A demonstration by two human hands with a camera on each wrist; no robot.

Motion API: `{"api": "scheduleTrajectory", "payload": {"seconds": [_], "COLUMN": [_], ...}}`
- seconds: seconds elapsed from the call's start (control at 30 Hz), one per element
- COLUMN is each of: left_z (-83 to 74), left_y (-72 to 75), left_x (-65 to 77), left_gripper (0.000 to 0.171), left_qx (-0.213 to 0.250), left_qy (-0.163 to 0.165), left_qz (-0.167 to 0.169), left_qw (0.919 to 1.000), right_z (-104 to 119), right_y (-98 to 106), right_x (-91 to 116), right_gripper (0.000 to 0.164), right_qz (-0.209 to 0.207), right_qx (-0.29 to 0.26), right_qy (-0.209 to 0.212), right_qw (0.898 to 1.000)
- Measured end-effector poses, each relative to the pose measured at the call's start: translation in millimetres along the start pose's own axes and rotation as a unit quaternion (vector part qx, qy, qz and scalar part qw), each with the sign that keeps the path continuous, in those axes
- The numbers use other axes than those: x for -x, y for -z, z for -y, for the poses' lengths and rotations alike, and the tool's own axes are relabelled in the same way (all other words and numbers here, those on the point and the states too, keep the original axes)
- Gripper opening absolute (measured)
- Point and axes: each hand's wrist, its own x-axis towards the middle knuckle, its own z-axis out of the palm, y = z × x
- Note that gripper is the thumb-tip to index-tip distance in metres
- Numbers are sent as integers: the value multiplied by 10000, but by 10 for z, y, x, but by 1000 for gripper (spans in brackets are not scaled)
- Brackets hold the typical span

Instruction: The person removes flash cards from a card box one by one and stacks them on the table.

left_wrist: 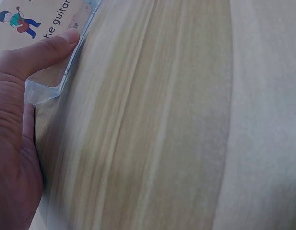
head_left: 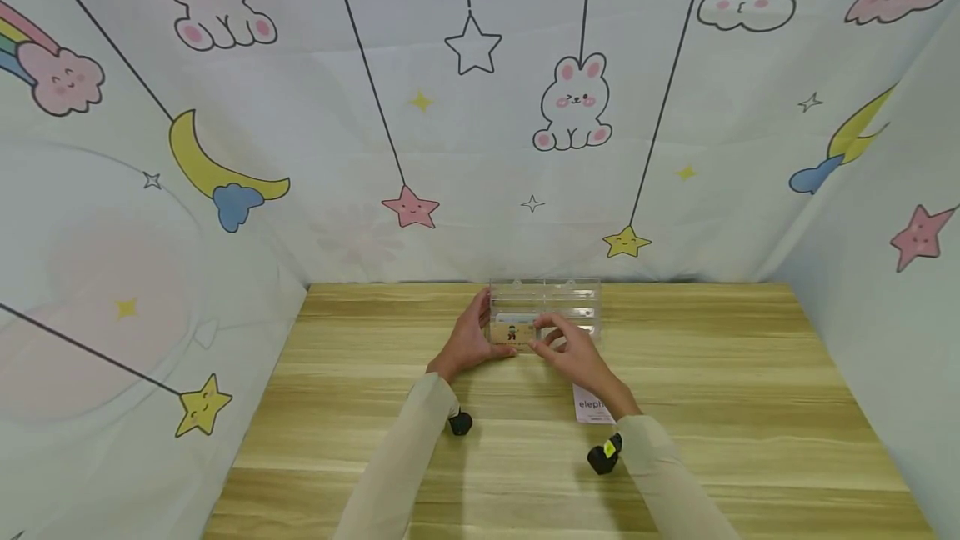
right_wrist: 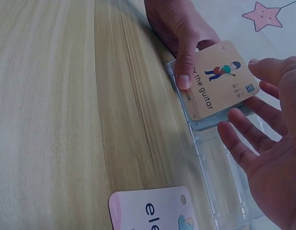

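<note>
A tan picture card [right_wrist: 219, 84] reading "the guitar", with a small guitar player drawn on it, lies over the left front slot of a clear plastic card rack [head_left: 572, 297]. My left hand [head_left: 467, 344] grips that corner of the rack. Its thumb [left_wrist: 54, 48] presses on the card's lower edge, while the fingers reach along the rack's left side, partly hidden. At the card's other side is my right hand [head_left: 576, 357], thumb and fingers spread loosely round the edge. In the right wrist view its palm holds nothing.
A pink-edged card reading "eleph" [head_left: 591, 407] lies on the wood-grain table [head_left: 720, 407] below the right hand, partly covered by the right wrist. Behind the rack, a white cloth [head_left: 480, 157] with cartoon prints hangs along the table's back edge.
</note>
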Motion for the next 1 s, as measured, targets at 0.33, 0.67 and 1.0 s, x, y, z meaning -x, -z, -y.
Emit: {"api": "scheduleTrajectory", "payload": {"seconds": [0.33,0.67,1.0], "left_z": [-32,-9,76], "left_y": [10,-2,-11], "left_x": [-11,-18,-23], "left_gripper": [124,124,124], "left_qx": [-116,-98,-118], "left_qy": [116,136,154], "left_qz": [109,60,56], "left_qw": [9998,9998,9998], "right_z": [9,55,93], "right_y": [-45,25,62], "right_x": [-34,-28,-4], "right_gripper": [25,29,35], "right_qz": [-150,-558,-810], "right_qx": [317,259,30], "right_qy": [247,352,302], "right_qw": [9991,9975,9963]}}
